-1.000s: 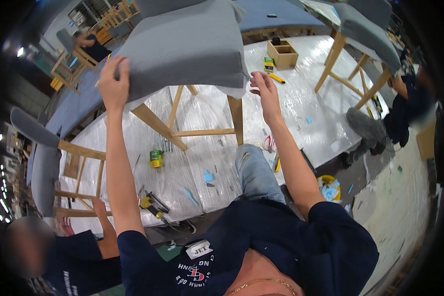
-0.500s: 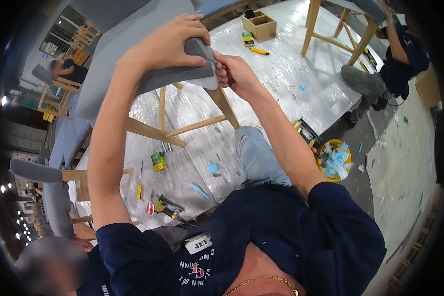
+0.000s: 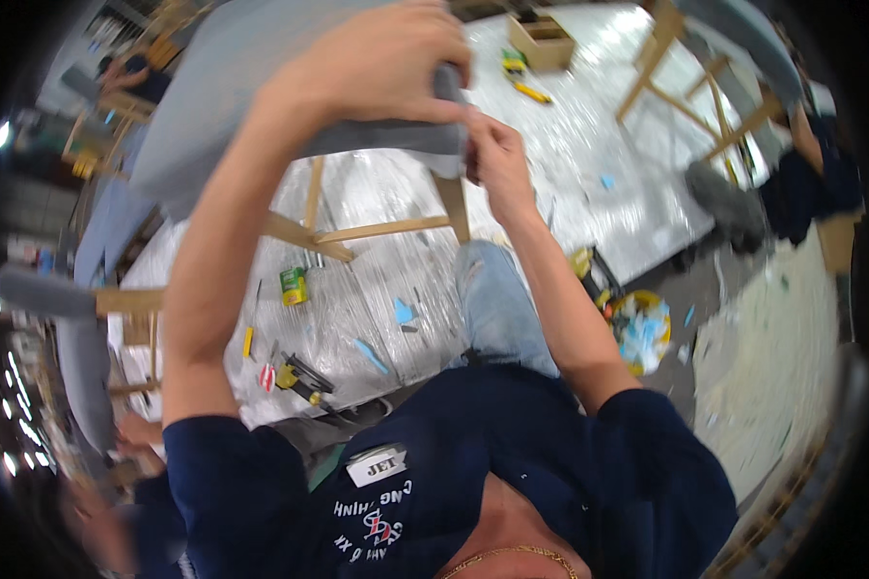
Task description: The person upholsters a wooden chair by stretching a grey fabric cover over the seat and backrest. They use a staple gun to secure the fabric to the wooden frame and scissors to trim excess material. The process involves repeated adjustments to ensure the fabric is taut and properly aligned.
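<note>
Your left hand arches over the front right corner of the grey chair, thumb spread well apart from the curved fingers and lying along the seat's front edge; it touches the cover, but you cannot tell from this view whether it grips or only presses. Your right hand is nearly closed, thumb and fingertips pinching the grey fabric at that same corner, just beside your left thumb. The chair is straight in front of you, its wooden legs over the plastic-wrapped table.

Count what lies around you. Two more grey chairs are near: a right-hand chair and a left-hand chair. You have one wooden box at the far side and two green-and-yellow packets, a far packet beside that box and a near packet left of your knee. There are two yellow cutters, a far cutter and a near cutter. Two yellow-and-black tools show: a left tool and a right tool, partly behind your forearm. One yellow bucket holds pale blue and white scraps. Three blue pieces show on the table.
</note>
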A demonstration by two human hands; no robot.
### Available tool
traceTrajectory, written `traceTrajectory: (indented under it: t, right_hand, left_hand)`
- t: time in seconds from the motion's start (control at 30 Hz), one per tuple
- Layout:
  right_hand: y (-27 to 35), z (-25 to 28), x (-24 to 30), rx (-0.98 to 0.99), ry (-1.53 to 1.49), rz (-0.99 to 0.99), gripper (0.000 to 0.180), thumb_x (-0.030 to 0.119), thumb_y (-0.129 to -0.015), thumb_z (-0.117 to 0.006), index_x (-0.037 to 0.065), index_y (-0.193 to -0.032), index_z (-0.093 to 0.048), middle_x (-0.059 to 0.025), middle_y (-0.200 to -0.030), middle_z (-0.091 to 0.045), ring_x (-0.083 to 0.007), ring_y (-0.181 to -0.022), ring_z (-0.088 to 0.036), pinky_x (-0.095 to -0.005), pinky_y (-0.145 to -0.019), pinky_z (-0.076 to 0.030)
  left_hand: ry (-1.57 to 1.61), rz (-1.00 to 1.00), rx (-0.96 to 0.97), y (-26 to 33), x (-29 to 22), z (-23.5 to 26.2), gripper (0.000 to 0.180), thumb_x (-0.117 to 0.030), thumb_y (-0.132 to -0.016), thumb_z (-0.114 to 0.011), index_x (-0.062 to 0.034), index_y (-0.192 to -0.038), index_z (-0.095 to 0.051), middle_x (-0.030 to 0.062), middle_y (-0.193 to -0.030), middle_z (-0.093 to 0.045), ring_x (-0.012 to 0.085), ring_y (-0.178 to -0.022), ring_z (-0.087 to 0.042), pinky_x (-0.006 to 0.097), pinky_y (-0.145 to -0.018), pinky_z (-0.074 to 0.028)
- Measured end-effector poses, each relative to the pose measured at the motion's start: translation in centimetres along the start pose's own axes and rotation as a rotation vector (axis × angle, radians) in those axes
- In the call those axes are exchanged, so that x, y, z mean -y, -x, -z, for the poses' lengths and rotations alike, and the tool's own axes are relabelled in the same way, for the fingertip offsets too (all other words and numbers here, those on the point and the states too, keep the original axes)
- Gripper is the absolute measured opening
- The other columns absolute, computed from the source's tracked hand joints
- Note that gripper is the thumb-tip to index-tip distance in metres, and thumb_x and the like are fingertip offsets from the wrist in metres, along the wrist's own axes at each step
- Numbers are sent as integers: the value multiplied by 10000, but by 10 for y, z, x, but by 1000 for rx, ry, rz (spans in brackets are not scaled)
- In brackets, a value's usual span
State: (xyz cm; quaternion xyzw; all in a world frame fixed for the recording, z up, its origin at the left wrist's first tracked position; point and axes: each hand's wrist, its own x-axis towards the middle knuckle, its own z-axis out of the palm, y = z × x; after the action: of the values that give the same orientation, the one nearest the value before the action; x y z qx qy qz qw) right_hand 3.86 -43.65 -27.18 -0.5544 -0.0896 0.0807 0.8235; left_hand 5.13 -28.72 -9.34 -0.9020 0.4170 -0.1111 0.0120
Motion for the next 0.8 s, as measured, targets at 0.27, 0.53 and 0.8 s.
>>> traceTrajectory:
  t: [0.27,0.53,0.8]
  right_hand:
    - [4,-27,-24,-88,457,794,831,379,-907,-707,7,-1478,-232,-197,-1437,-329,-329,-1306,-399,-460,-1095,-320]
    - [-61,-45,-27,-129,518,981,866,355,-908,-707,-23,-1493,-192,-262,-1471,-318,-395,-1359,-361,-477,-1126,-274]
    - [-157,73,36,-115,706,778,858,385,-919,-678,-8,-1526,-216,-301,-1473,-367,-413,-1433,-291,-476,-1151,-262]
  left_hand:
    - [-249,633,-585,144,78,31,359,-462,-908,-645,-174,-1105,-732,69,-1241,-674,260,-1188,-605,391,-1049,-440]
    - [152,1260,-220,267,144,24,730,-714,-930,-410,-238,-1478,-483,98,-1556,-400,290,-1461,-324,415,-1196,-246]
    - [366,675,-563,175,83,-10,472,-442,-1037,-428,-133,-1335,-624,96,-1502,-470,248,-1428,-361,381,-1219,-166]
